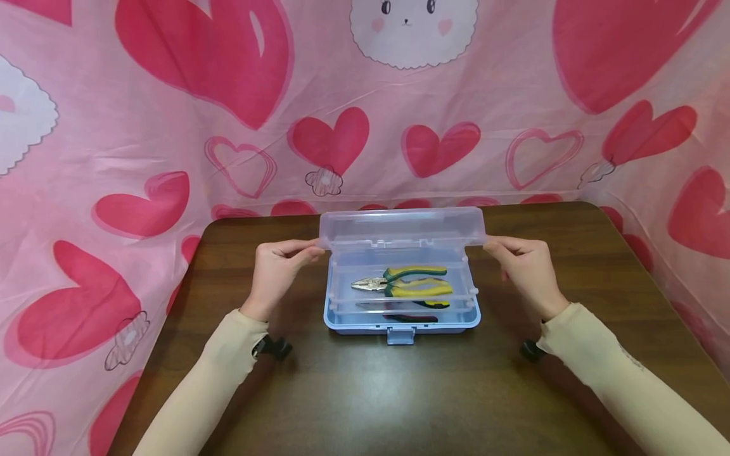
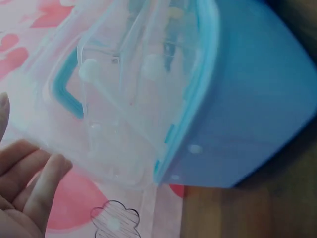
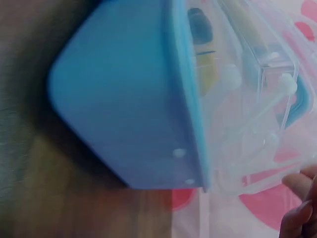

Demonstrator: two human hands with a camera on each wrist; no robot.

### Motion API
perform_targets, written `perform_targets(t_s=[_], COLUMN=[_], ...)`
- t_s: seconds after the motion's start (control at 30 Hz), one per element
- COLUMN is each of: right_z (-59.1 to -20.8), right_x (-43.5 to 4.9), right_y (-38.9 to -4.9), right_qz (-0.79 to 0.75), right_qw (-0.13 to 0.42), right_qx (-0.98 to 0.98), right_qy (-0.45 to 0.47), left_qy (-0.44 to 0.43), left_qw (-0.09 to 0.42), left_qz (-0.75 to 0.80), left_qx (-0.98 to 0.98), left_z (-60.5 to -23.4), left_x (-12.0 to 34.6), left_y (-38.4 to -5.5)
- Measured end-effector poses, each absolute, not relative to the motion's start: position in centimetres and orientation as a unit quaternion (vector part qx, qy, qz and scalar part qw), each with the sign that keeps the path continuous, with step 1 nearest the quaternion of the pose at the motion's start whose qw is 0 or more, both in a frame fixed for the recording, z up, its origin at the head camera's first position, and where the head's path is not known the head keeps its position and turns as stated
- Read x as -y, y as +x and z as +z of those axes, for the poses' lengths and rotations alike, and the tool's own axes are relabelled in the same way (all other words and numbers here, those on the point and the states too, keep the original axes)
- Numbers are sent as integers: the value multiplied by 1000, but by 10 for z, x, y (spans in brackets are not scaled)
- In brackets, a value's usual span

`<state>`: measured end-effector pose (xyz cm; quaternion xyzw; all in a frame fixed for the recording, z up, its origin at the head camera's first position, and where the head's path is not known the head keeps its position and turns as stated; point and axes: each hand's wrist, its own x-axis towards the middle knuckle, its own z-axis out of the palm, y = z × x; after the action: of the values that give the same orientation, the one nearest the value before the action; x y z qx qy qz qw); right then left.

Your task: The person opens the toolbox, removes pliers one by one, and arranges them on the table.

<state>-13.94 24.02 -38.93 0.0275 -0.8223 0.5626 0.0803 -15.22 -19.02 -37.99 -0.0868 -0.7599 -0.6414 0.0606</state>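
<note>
A blue toolbox (image 1: pixel 336 329) lies in the middle of the table, its clear lid (image 1: pixel 402 225) raised at the back. My left hand (image 1: pixel 274 275) pinches the lid's left edge between thumb and fingers. On the opposite side, my right hand (image 1: pixel 527 272) pinches the lid's right edge the same way. Pliers with yellow and green handles (image 1: pixel 424 289) show inside, along with a tool with a dark red handle (image 1: pixel 413 318) toward the front. A clear inner tray (image 2: pixel 101 106) hangs on white link arms (image 2: pixel 124 111) between box and lid.
The toolbox's front latch (image 1: pixel 401 336) hangs down over the brown wooden table (image 1: pixel 365 392). A pink cloth with hearts (image 1: pixel 382 82) stands behind the table and along both sides. Dark wrist devices (image 1: pixel 276 348) sit at both cuffs.
</note>
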Motion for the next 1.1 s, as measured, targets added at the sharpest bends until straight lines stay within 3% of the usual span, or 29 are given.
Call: perform_targets(t_s=[0.23, 0.43, 0.73, 0.9, 1.0, 1.1], right_z=[-378, -369, -362, -368, -373, -379], right_x=[-232, -230, -238, -237, -235, -236], right_y=[-158, -172, -174, -178, -182, -186], right_qz=[548, 531, 535, 537, 561, 592], right_qw=[102, 112, 16, 11, -9, -65], right_qx=[830, 840, 841, 834, 817, 792], right_qy=[-23, 2, 82, 125, 133, 134], left_qy=[-47, -28, -43, -59, -70, -78], left_qw=[92, 106, 84, 73, 44, -8], left_qz=[-659, -671, -682, -687, -703, -725], left_qx=[745, 733, 725, 721, 706, 684], left_z=[-374, -369, -367, -372, -379, -389], left_x=[180, 172, 172, 171, 174, 178], left_y=[-173, -188, -197, -199, -203, -208])
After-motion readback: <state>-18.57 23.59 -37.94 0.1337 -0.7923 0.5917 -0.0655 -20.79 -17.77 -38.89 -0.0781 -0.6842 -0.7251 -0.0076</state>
